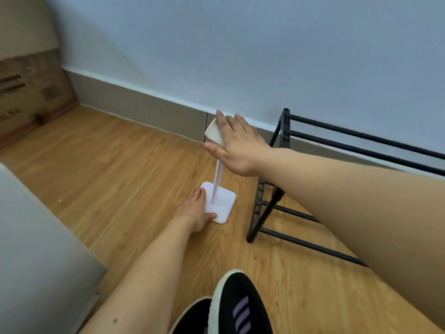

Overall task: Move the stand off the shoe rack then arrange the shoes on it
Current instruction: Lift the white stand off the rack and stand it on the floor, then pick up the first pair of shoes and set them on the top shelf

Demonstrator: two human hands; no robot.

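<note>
A white stand with a square base and a thin pole stands on the wooden floor, just left of the black metal shoe rack. My left hand grips the base's near left corner, thumb lying on top of it. My right hand lies over the stand's curved top piece with fingers straight and spread, the thumb just below it. The rack's rails that are in view carry nothing. A black sneaker with a white sole and purple stripes sits at the bottom edge, with a second black sneaker to its left.
A cardboard box stands in the far left corner against the wall. A grey piece of furniture fills the near left side. The skirting board and wall run behind the stand and the rack.
</note>
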